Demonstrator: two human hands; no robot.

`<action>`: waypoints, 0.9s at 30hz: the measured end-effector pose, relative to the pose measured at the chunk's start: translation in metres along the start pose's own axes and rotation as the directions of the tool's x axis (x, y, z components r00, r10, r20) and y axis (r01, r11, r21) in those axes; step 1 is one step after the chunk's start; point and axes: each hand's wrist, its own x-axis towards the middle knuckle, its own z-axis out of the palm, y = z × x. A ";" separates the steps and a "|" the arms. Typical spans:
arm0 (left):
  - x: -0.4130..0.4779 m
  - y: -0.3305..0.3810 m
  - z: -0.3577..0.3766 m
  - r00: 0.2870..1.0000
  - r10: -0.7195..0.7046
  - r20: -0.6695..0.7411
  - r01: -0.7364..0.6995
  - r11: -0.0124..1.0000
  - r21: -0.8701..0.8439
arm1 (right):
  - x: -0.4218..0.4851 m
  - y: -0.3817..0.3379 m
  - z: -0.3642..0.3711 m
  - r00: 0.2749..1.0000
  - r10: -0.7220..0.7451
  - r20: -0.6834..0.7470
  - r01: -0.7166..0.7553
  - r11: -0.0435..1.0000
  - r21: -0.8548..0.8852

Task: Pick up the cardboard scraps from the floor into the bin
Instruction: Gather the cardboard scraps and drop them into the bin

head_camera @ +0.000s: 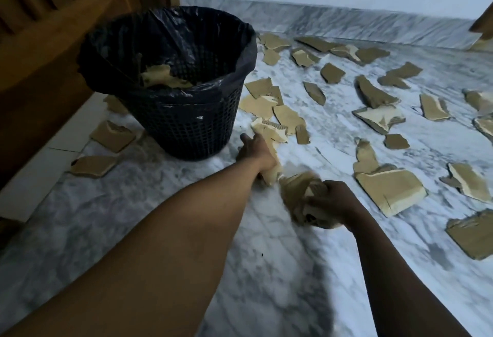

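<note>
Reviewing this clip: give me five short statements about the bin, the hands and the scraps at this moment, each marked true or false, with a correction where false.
1. The bin is lined with a black bag. True.
2. The bin is empty. False: some cardboard already lies inside it.
3. The right hand grips a bunch of scraps. True.
4. The left hand rests flat on bare floor. False: it holds a long scrap.
5. Many scraps still lie on the marble floor. True.
</note>
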 end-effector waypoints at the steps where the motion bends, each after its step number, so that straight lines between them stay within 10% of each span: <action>1: 0.004 -0.004 0.001 1.000 -0.019 0.014 0.018 0.999 0.041 | 0.005 0.002 -0.004 0.999 -0.002 -0.043 0.005 0.997 0.076; 10: 0.037 -0.017 0.005 0.998 0.041 0.055 -0.048 0.989 0.139 | 0.073 -0.095 -0.010 0.998 0.067 -0.013 -0.037 0.689 0.724; 14: 0.055 -0.016 0.001 0.970 0.081 0.228 -0.180 0.872 0.455 | 0.135 -0.127 0.011 0.997 0.022 -0.070 0.019 0.847 0.532; 18: 0.056 -0.012 -0.001 0.963 0.122 0.241 -0.200 0.923 0.329 | 0.161 -0.130 0.028 0.995 0.017 -0.103 -0.011 0.998 0.059; 27: 0.037 -0.016 0.005 0.964 0.054 0.261 -0.151 0.918 0.368 | 0.120 -0.119 0.035 0.962 -0.015 -0.272 0.086 0.963 0.254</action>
